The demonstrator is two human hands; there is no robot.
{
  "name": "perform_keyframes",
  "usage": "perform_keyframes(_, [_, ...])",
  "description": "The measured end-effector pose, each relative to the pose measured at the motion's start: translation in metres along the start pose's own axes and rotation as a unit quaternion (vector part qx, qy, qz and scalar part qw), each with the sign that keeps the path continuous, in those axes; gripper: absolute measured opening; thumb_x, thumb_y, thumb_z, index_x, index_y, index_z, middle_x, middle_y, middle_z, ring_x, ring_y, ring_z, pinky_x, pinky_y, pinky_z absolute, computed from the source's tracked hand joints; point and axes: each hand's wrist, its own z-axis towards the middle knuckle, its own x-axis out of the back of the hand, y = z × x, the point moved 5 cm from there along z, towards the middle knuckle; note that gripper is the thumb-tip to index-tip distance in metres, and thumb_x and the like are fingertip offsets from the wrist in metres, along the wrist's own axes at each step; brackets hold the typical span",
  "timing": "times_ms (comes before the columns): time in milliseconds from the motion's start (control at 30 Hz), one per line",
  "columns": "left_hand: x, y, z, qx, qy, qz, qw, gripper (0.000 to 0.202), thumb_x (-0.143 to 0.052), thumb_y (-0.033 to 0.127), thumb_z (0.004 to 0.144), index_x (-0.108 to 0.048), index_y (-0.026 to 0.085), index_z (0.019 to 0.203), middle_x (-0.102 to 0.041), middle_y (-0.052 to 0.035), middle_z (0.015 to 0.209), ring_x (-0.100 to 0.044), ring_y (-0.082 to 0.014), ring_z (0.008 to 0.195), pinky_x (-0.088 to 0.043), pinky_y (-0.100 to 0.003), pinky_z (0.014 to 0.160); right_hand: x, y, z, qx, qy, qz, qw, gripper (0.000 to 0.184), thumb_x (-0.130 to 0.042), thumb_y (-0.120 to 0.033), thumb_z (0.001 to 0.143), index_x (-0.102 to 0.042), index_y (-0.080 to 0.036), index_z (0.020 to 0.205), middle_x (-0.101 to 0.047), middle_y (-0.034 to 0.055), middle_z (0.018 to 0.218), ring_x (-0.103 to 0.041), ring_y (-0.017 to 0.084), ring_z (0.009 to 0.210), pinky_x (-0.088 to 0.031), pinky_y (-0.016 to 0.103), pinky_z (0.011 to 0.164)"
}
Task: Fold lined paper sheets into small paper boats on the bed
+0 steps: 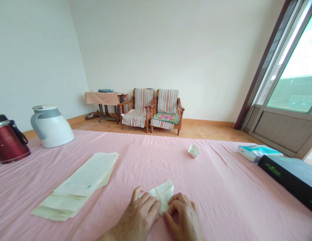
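Observation:
My left hand (139, 214) and my right hand (182, 212) rest side by side on a folded sheet of pale paper (163, 192) that lies on the pink tablecloth (221, 187) at the near edge. The fingers of both hands are curled and pressed down on the paper's near part. Its far corner sticks out beyond the fingertips. A small folded white paper boat (193, 151) stands further out on the cloth, to the right of centre. A stack of gridded paper sheets (80, 182) lies to the left of my hands.
A white jug (51, 126) and a red thermos pot (8, 138) stand at the far left. A teal box (257, 152) and a long black box (291, 179) lie at the right edge. Two wooden armchairs (152, 108) and a side table stand against the far wall.

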Motion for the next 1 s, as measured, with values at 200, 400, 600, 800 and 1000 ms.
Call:
perform_keyframes(200, [0.002, 0.000, 0.000, 0.003, -0.004, -0.013, 1.000, 0.018, -0.049, 0.021, 0.096, -0.053, 0.023, 0.113, -0.063, -0.0007, 0.097, -0.054, -0.0191, 0.092, -0.019, -0.040, 0.095, -0.001, 0.001, 0.000, -0.005, -0.011, 0.007, 1.000, 0.016, -0.059, -0.012, 0.074, -0.056, -0.020, 0.061, -0.062, 0.0007, 0.081, -0.060, 0.018, 0.081, -0.037, 0.031, 0.076])
perform_keyframes(400, [0.003, -0.001, 0.002, 0.029, -0.007, -0.028, 0.999, 0.014, -0.053, 0.023, 0.095, -0.055, 0.026, 0.109, -0.061, 0.0023, 0.099, -0.052, -0.0183, 0.095, -0.020, -0.039, 0.094, -0.001, 0.001, -0.001, 0.006, -0.005, 0.023, 1.000, 0.014, -0.056, -0.013, 0.075, -0.054, -0.020, 0.063, -0.061, 0.0008, 0.079, -0.059, 0.018, 0.079, -0.037, 0.032, 0.076])
perform_keyframes(600, [0.004, 0.000, 0.003, 0.027, 0.003, -0.032, 0.999, 0.016, -0.051, 0.023, 0.097, -0.055, 0.027, 0.112, -0.061, 0.0022, 0.097, -0.051, -0.0175, 0.095, -0.020, -0.038, 0.092, 0.006, 0.011, -0.010, 0.076, 0.031, 0.044, 0.996, 0.012, -0.050, -0.012, 0.068, -0.048, -0.022, 0.074, -0.057, 0.0013, 0.078, -0.057, 0.017, 0.072, -0.040, 0.028, 0.066])
perform_keyframes(800, [0.008, 0.000, 0.006, 0.044, -0.015, -0.041, 0.998, 0.011, -0.052, 0.021, 0.096, -0.058, 0.026, 0.103, -0.060, 0.0024, 0.093, -0.051, -0.0178, 0.092, -0.018, -0.040, 0.091, 0.010, 0.018, -0.022, 0.176, 0.060, 0.027, 0.982, 0.018, -0.040, -0.013, 0.077, -0.053, -0.023, 0.082, -0.059, 0.0040, 0.082, -0.058, 0.019, 0.072, -0.043, 0.028, 0.063])
perform_keyframes(1000, [0.013, 0.003, 0.008, 0.052, -0.019, -0.049, 0.997, 0.007, -0.051, 0.023, 0.096, -0.058, 0.025, 0.098, -0.060, 0.0024, 0.093, -0.050, -0.0179, 0.093, -0.017, -0.040, 0.091, 0.016, 0.003, -0.029, 0.266, 0.054, -0.068, 0.960, 0.039, -0.041, -0.002, 0.075, -0.062, -0.025, 0.097, -0.065, 0.0040, 0.088, -0.061, 0.018, 0.073, -0.046, 0.027, 0.064])
